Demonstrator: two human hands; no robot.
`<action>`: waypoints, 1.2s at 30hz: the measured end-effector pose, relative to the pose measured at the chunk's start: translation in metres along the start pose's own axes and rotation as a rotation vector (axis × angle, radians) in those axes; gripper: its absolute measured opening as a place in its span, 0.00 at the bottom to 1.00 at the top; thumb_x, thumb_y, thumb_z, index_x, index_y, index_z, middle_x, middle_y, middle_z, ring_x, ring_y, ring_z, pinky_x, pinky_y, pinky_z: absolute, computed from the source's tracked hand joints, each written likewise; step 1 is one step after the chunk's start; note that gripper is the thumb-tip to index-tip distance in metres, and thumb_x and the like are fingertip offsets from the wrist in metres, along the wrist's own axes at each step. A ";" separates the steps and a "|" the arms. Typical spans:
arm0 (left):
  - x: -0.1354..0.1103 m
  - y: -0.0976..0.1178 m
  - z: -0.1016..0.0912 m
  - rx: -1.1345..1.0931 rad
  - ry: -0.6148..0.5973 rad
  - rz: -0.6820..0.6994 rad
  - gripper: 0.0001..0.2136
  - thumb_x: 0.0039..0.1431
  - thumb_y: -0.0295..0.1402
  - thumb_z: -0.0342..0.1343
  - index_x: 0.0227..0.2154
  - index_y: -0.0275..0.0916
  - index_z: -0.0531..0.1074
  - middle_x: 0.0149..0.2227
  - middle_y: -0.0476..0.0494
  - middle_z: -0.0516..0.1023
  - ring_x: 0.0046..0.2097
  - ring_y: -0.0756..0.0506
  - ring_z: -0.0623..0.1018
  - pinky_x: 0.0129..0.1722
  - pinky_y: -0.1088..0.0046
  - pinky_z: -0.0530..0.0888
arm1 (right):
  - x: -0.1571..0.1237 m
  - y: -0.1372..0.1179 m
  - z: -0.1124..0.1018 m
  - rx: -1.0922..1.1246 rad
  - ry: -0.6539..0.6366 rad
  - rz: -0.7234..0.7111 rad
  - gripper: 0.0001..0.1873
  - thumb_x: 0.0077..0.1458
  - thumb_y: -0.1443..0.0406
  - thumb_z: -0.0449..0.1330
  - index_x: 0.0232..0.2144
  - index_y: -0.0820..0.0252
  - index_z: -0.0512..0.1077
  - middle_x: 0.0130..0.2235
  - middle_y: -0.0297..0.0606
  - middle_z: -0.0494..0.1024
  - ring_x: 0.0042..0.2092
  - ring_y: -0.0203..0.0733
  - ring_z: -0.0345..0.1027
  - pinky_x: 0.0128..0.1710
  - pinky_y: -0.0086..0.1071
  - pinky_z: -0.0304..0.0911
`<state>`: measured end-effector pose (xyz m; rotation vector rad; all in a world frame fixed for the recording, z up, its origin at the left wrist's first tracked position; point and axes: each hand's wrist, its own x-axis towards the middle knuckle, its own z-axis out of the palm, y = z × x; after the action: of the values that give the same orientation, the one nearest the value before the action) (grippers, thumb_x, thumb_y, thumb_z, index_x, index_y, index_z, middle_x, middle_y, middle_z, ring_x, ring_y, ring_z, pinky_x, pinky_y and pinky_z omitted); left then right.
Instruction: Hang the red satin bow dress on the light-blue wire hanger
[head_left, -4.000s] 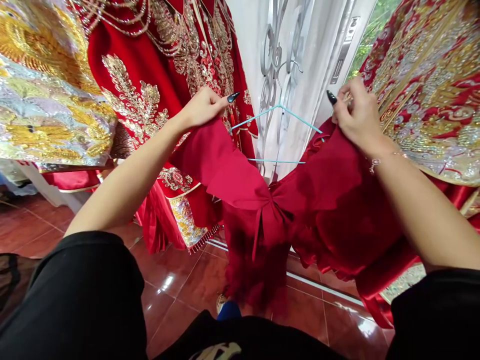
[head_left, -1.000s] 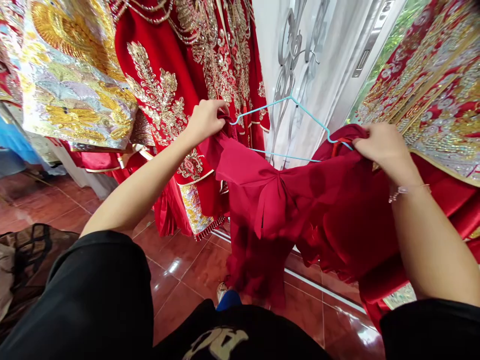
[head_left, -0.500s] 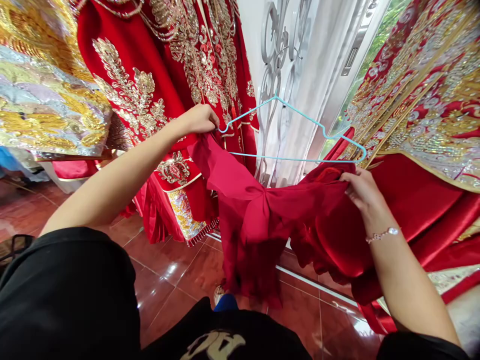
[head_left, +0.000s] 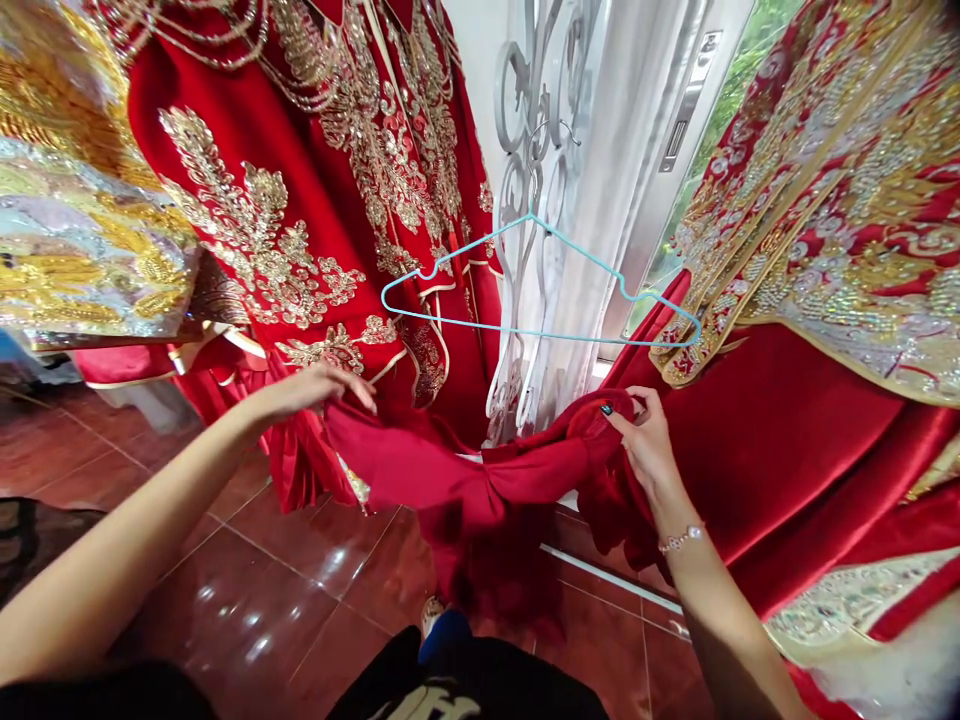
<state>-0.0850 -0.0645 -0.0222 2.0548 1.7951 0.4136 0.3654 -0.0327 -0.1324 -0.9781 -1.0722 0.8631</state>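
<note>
1. Compared with the earlier frame, both hands had dropped lower, and the red satin garment (head_left: pixel 465 470) no longer lay against the light-blue wire hanger (head_left: pixel 540 333), which hung bare before the metal window grille (head_left: pixel 516 100).
2. The left hand (head_left: pixel 311 390) was open, its fingers extended at the garment's edge, gripping nothing visible.
3. The right hand (head_left: pixel 649 440) was closed on a fold of the garment.
4. The garment sagged between and below the hands, its bow at the middle.
5. A gold-embroidered red robe (head_left: pixel 262 230) hung beyond the left hand, and another (head_left: pixel 817 230) hung right of the right hand.
</note>
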 end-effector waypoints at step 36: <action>-0.029 -0.116 0.196 -0.454 -0.010 -0.368 0.10 0.42 0.28 0.49 0.12 0.41 0.54 0.16 0.51 0.57 0.22 0.49 0.63 0.29 0.73 0.64 | -0.050 0.056 0.051 -0.531 0.429 -0.052 0.12 0.51 0.55 0.55 0.23 0.57 0.65 0.21 0.33 0.70 0.25 0.38 0.63 0.31 0.31 0.58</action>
<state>-0.1008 -0.0977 -0.2488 1.3879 1.8184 0.6293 0.2976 -0.0492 -0.1912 -1.4908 -0.9599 0.2945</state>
